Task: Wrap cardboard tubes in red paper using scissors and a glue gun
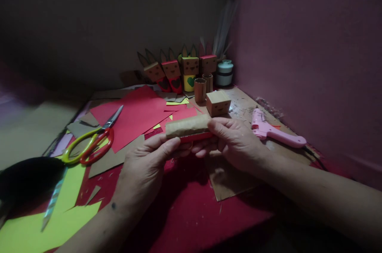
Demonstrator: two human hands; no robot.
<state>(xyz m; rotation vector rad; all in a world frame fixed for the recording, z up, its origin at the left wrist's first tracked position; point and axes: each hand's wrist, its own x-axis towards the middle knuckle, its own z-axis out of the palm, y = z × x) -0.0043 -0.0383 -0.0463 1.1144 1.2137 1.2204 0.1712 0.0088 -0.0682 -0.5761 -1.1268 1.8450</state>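
Both hands hold a brown cardboard tube (187,125) lying sideways, with a strip of red paper (195,138) along its underside. My left hand (146,163) grips the tube's left end with thumb on top. My right hand (234,141) covers the right end, fingers curled under the red strip. The tube is lifted a little above the red table surface (185,209). Just behind it stands a small brown cardboard cube (218,102) with a drawn face.
Scissors (89,143) with yellow and red handles lie at left on red paper sheets (134,115). A pink glue gun (273,130) lies at right. Several finished cardboard figures (179,70), two small tubes (200,89) and a jar (224,73) stand at the back. Yellow paper (44,225) at front left.
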